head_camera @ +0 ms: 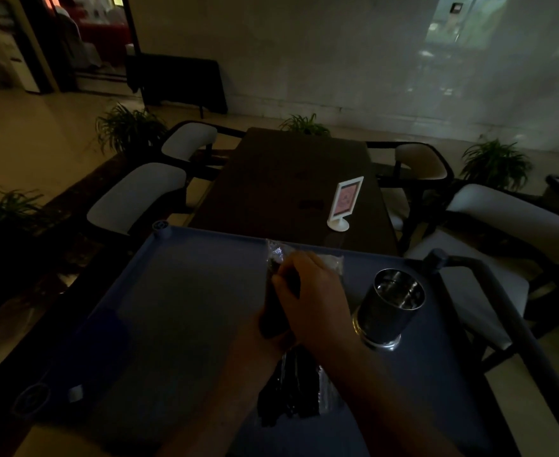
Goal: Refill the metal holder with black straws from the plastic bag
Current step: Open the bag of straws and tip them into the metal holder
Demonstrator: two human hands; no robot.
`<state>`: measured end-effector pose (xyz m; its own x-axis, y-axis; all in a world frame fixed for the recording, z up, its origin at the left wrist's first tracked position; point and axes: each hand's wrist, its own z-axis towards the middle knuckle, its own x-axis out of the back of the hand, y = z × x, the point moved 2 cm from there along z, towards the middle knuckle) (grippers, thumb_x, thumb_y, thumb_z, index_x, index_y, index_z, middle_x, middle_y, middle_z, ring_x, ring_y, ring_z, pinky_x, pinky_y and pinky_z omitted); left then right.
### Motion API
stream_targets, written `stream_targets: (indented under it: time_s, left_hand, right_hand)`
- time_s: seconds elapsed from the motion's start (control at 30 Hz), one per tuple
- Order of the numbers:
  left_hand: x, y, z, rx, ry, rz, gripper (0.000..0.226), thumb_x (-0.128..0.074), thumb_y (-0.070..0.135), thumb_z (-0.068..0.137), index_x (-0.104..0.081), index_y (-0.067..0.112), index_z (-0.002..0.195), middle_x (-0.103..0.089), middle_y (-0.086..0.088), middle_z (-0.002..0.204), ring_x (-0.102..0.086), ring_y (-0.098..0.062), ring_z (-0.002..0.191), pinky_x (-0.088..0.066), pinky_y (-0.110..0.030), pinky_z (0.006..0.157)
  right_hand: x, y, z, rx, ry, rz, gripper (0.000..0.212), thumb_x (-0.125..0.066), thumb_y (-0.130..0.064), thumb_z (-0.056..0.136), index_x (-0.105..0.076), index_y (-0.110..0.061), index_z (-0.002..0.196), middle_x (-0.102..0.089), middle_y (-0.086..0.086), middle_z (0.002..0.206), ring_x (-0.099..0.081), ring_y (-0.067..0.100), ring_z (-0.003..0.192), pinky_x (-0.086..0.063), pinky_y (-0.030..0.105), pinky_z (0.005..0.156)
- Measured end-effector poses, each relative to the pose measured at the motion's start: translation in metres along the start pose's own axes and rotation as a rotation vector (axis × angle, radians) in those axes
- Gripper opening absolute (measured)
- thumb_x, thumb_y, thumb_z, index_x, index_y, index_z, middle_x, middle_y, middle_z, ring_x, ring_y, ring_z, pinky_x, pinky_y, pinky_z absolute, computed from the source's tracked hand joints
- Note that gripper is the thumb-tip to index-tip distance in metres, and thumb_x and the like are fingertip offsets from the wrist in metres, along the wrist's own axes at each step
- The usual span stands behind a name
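Observation:
In the dim head view a clear plastic bag packed with black straws lies lengthwise over the blue cart tray. My right hand is at the bag's far end, with its fingers curled around the crinkled top. My left hand comes in from the lower left and grips the bag's middle; the bag and my right hand hide most of it. The shiny metal holder stands upright just right of my right hand, and no straws show in its mouth.
Beyond the tray is a dark table with a white menu stand on it. White-cushioned chairs flank it, with potted plants behind. The cart's handle bar runs along the right. A small white object lies at the tray's near-left corner.

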<state>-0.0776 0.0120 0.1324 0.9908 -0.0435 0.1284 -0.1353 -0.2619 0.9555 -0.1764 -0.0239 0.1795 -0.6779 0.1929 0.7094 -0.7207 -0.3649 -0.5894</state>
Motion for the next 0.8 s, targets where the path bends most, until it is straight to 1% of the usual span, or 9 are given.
stream_targets:
  time_s: [0.03,0.13,0.23,0.3,0.37,0.43,0.6,0.7,0.8]
  left_hand:
    - [0.001,0.001,0.0,-0.007,-0.001,-0.016,0.025,-0.072,0.018,0.083,-0.058,0.038,0.079,-0.064,0.017,0.071,-0.062,0.008,0.062,-0.046,-0.012,0.053]
    - [0.001,0.001,-0.001,0.017,0.006,-0.099,0.024,-0.079,0.017,0.077,-0.062,0.035,0.08,-0.07,0.01,0.082,-0.068,-0.012,0.083,-0.055,-0.028,0.072]
    - [0.003,-0.001,-0.006,0.008,-0.003,-0.181,0.028,-0.085,0.027,0.066,-0.07,0.035,0.089,-0.077,0.013,0.08,-0.073,-0.009,0.083,-0.057,-0.025,0.073]
    - [0.006,-0.002,-0.009,-0.009,-0.027,-0.216,0.033,-0.085,0.034,0.06,-0.072,0.037,0.091,-0.078,0.014,0.091,-0.073,-0.008,0.089,-0.058,-0.024,0.074]
    - [0.009,-0.005,-0.011,-0.001,-0.037,-0.246,0.038,-0.085,0.033,0.06,-0.071,0.035,0.096,-0.077,0.012,0.098,-0.073,-0.006,0.09,-0.058,-0.017,0.069]
    - [0.013,-0.009,-0.011,0.002,-0.045,-0.26,0.043,-0.086,0.032,0.061,-0.07,0.033,0.101,-0.077,0.015,0.097,-0.073,-0.004,0.088,-0.056,-0.013,0.065]
    - [0.018,-0.011,-0.007,-0.014,-0.085,-0.267,0.053,-0.088,0.031,0.064,-0.068,0.024,0.113,-0.077,0.003,0.105,-0.073,-0.017,0.096,-0.059,-0.035,0.081]
    - [0.018,-0.011,-0.008,-0.05,-0.108,-0.266,0.047,-0.088,0.036,0.063,-0.071,0.031,0.106,-0.077,0.005,0.106,-0.074,-0.016,0.095,-0.059,-0.026,0.074]
    - [0.015,-0.013,-0.007,-0.036,-0.119,-0.272,0.051,-0.087,0.033,0.063,-0.069,0.026,0.111,-0.076,0.0,0.108,-0.073,-0.02,0.099,-0.058,-0.036,0.082]
  right_hand:
    - [0.002,0.001,0.001,-0.013,0.008,0.03,0.007,-0.062,-0.025,0.089,-0.056,-0.026,0.093,-0.055,-0.011,0.095,-0.052,0.005,0.083,-0.046,0.02,0.072]
    - [0.006,0.002,0.002,-0.049,0.033,0.104,0.009,-0.064,-0.022,0.089,-0.056,-0.027,0.087,-0.06,-0.007,0.089,-0.057,0.006,0.082,-0.052,0.025,0.073]
    - [0.01,0.002,0.002,-0.088,0.04,0.177,0.014,-0.064,-0.024,0.089,-0.054,-0.034,0.086,-0.06,-0.013,0.085,-0.059,0.0,0.082,-0.051,0.02,0.071]
    - [0.013,0.003,0.003,-0.104,0.057,0.223,0.016,-0.064,-0.024,0.089,-0.054,-0.035,0.085,-0.06,-0.015,0.083,-0.06,-0.001,0.08,-0.05,0.015,0.067]
    - [0.015,0.003,0.003,-0.101,0.082,0.243,0.016,-0.066,-0.023,0.089,-0.055,-0.034,0.084,-0.061,-0.016,0.081,-0.061,-0.004,0.081,-0.048,0.009,0.061]
    - [0.015,0.003,0.005,-0.102,0.093,0.274,0.019,-0.066,-0.022,0.089,-0.055,-0.036,0.082,-0.062,-0.016,0.079,-0.06,-0.009,0.082,-0.046,0.004,0.062]
    - [0.02,0.001,0.011,-0.115,0.081,0.367,0.019,-0.064,-0.022,0.09,-0.056,-0.038,0.083,-0.065,-0.012,0.08,-0.064,-0.007,0.08,-0.05,0.006,0.06]
    - [0.026,0.002,0.013,-0.105,0.09,0.386,0.019,-0.064,-0.02,0.09,-0.056,-0.037,0.083,-0.065,-0.012,0.08,-0.064,-0.007,0.079,-0.048,0.003,0.062]
    - [0.033,0.002,0.017,-0.086,0.098,0.405,0.018,-0.064,-0.02,0.09,-0.057,-0.034,0.081,-0.067,-0.009,0.075,-0.066,0.0,0.071,-0.05,0.007,0.061]
